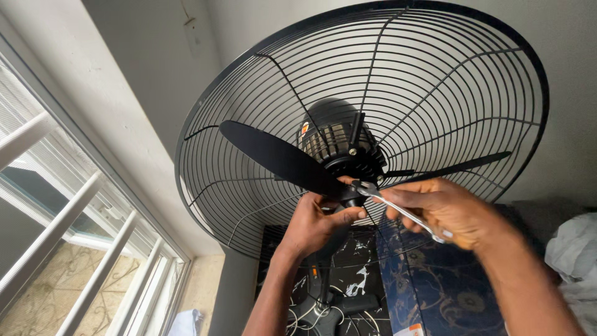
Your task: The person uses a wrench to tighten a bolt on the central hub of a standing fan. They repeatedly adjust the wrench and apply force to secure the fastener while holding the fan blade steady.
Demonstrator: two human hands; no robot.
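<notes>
At the centre of the fan's round black wire guard (435,74), which cups the motor and blades like an open basket with its front half off, both hands meet at the blade hub (349,198). Inside the guard sit the black motor housing (333,134) and black fan blades, one long blade (273,155) reaching left and a thinner-looking one (463,167) reaching right. The left hand (317,223) is closed around the hub from below, thumb and fingers pinching it where the blades join. The right hand (451,208) is closed around a silver spanner (398,208), its shaft running through the palm and its head set against the hub just above the left thumb; the spanner's far end pokes out under the right palm. A small orange and white sticker (305,129) sits on the left side of the motor housing. Lower down, the fan's stand (322,283) carries another small orange label (315,271), and an orange and white tag (410,330) shows at the bottom edge of a dark blue patterned panel (448,292). A white plastic bag (572,249) lies at the right, and a barred window (68,236) fills the left.
</notes>
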